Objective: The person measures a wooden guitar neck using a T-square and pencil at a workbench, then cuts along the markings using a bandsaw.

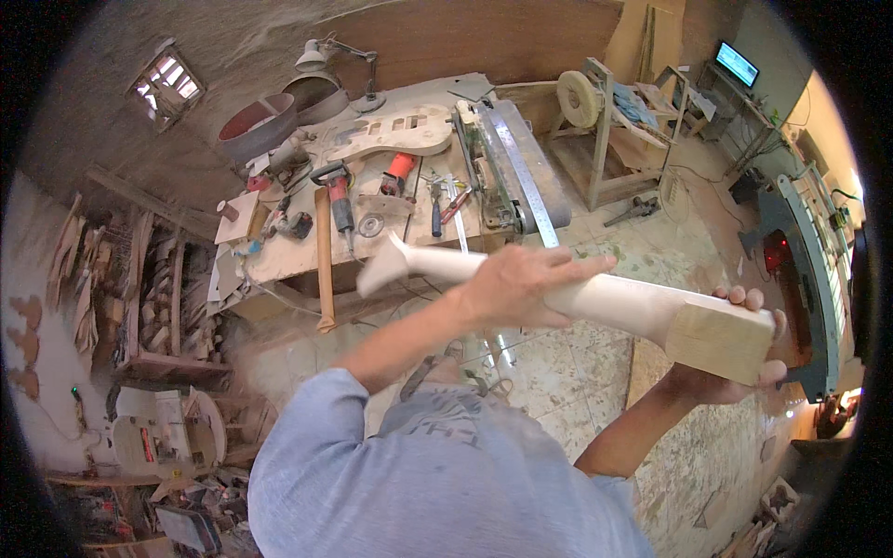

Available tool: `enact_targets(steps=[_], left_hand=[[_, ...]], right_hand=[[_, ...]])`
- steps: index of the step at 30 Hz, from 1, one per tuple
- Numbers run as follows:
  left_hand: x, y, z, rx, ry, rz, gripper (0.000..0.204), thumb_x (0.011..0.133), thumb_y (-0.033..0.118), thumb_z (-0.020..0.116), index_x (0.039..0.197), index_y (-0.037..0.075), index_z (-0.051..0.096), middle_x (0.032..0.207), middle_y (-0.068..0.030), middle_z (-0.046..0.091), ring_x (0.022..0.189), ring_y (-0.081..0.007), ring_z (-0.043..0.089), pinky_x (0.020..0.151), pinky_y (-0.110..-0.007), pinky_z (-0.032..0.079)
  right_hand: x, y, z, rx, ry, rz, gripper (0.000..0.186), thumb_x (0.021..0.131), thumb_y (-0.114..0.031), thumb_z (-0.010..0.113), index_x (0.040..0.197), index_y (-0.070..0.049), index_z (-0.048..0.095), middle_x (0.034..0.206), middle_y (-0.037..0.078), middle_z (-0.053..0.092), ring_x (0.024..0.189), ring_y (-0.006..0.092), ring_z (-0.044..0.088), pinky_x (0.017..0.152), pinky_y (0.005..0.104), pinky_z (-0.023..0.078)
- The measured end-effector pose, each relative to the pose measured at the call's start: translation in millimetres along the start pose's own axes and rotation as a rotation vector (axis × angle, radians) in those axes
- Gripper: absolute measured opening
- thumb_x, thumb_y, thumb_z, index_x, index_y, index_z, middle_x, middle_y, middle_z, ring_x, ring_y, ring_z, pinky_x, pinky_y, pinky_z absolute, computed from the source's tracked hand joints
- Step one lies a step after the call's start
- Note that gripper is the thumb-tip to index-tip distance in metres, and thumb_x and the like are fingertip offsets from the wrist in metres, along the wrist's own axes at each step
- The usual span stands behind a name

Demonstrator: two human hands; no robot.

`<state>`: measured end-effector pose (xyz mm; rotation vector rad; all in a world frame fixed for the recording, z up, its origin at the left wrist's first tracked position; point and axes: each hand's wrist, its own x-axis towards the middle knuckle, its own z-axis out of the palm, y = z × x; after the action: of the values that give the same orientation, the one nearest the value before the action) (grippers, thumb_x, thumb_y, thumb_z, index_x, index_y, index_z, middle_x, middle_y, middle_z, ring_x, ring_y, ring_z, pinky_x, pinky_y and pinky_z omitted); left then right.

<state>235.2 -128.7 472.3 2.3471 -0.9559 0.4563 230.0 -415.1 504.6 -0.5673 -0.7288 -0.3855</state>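
Note:
A pale, unfinished wooden guitar neck [619, 304] is held up in front of me, slanting from upper left to lower right. Its flared headstock [383, 265] is blurred at the left end, and a squared heel block [718, 340] forms the right end. My left hand [530, 286] lies over the middle of the shaft, fingers stretched along it and the thumb side lower down. My right hand [735, 377] is closed around the heel block, with fingertips showing over its far edge. A wooden guitar body [381, 133] with cut-out cavities lies on the workbench beyond.
The workbench [288, 253] carries a red-and-black power tool [339, 200], an orange-red grinder [400, 172], a desk lamp [370, 98] and hand tools. A steel ruler [521, 167] rests along a belt machine [549, 177]. A wooden stand with a round wheel [579, 99] is farther right.

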Motion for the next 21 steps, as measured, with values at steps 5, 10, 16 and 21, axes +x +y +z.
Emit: enact_targets(steps=[5,10,16,21], left_hand=[[24.5,-60.7,-44.8,0.282,-0.282,0.070,0.086,0.071,0.034,0.086,0.149,0.032,0.051,0.104,-0.0067,0.067,0.083,-0.0268,0.072,0.070,-0.040,0.061],[62.6,-152.5,-73.7,0.332,-0.385,0.189,0.081,0.067,0.018,0.084,0.144,0.027,0.059,0.102,-0.0084,0.070,0.097,-0.0297,0.069,0.091,-0.044,0.056],[83.4,-259.2,-103.9,0.368,-0.608,0.110,0.082,0.062,0.007,0.084,0.139,0.023,0.063,0.104,-0.0097,0.070,0.104,-0.0312,0.066,0.095,-0.044,0.055],[92.3,-347.9,-85.4,0.265,-0.685,0.279,0.084,0.064,0.006,0.084,0.143,0.023,0.060,0.109,-0.0122,0.068,0.107,-0.0321,0.065,0.097,-0.045,0.053]], right_hand=[[-46.1,80.4,-107.0,-1.145,0.035,0.425,0.046,0.103,-0.035,0.059,0.139,-0.005,0.056,0.129,0.013,0.061,0.121,0.0265,0.058,0.107,0.0437,0.044],[-104.7,193.5,-137.8,-1.498,-0.056,0.714,0.038,0.104,-0.024,0.061,0.134,0.000,0.059,0.128,0.012,0.064,0.121,0.0254,0.056,0.105,0.0394,0.045],[-78.4,243.8,-121.5,-0.698,0.212,1.147,0.032,0.102,-0.033,0.064,0.112,-0.002,0.067,0.080,0.005,0.065,0.061,0.0131,0.054,0.053,0.0284,0.043],[-56.5,232.6,-129.4,-0.809,0.369,1.111,0.027,0.102,-0.031,0.063,0.100,-0.004,0.069,0.066,-0.001,0.059,0.050,0.0041,0.043,0.046,0.0222,0.031]])
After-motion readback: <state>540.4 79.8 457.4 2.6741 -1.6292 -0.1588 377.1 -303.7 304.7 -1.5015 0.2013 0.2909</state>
